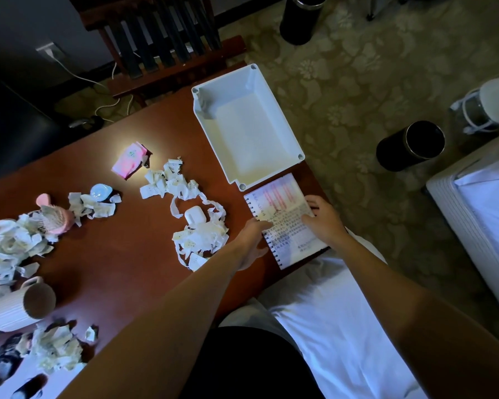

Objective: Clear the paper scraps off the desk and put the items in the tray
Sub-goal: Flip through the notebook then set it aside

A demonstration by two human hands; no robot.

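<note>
Your left grip (254, 240) and right grip (321, 217) lay flat, uncurled, on the notebook (280, 197) at the surface (127, 254) corner beside the tray (248, 131): it looked light, bendy, best lifted by its spiral edge.

Notebook (283, 197) handwriting too small to read; page patches covered by left hand (251, 243), right hand (323, 218). Left hand gripping spiral edge or only resting: cannot tell. Paper scraps (9, 243) heap cut by left edge. Dark objects (6, 367), lower left: blurred, half under scraps. Earbud case (193, 215) partly buried. Black bin (301, 18), top centre, cropped.
</note>
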